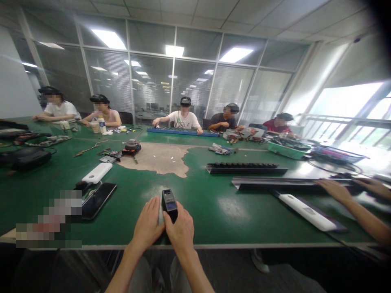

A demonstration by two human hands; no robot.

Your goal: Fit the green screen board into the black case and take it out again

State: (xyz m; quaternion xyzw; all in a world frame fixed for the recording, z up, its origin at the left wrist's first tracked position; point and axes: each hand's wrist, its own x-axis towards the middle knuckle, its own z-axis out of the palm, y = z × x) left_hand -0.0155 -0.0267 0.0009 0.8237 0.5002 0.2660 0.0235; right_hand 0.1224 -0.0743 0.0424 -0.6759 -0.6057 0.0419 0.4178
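Observation:
A small black box-shaped device (169,200) with a grey top face and a little bluish screen stands near the table's front edge, between my two hands. My right hand (181,228) is closed around its right side, thumb at the near end. From the other side my left hand (148,223) presses against it, fingers together and pointing forward, thumb close to the right one. Something pale shows between the left fingers and the device; I cannot make out what. The device's underside is hidden.
Left of my hands lie a dark phone (99,200) and a white power bank (97,173). A co-worker's hands (337,191) rest by long black rails (275,184) at the right, behind another white power bank (308,212). Several people sit across the green table (210,199).

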